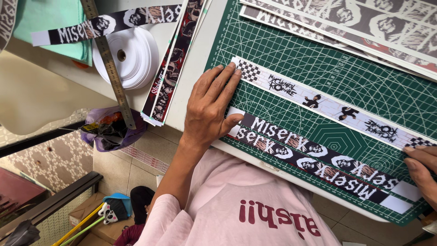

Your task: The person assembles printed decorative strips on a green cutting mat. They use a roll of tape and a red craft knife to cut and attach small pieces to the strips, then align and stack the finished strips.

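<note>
A green cutting mat (291,59) lies on a white table. On it sits a long white printed strip (318,102) with checkered ends and small black figures. Below it, two black strips with white lettering and faces (314,157) lie side by side along the mat's near edge. My left hand (211,107) rests flat on the mat. Its fingertips press the white strip's left end, and its thumb touches the left end of the black strips. My right hand (421,171) is partly cut off at the right edge, with its fingers lying on the strips' right ends.
More printed sheets (364,23) cover the mat's far right. A stack of dark printed strips (170,68), a roll of white ribbon (127,57) and a metal ruler (111,68) lie left of the mat. A purple bag (111,130) hangs below the table edge.
</note>
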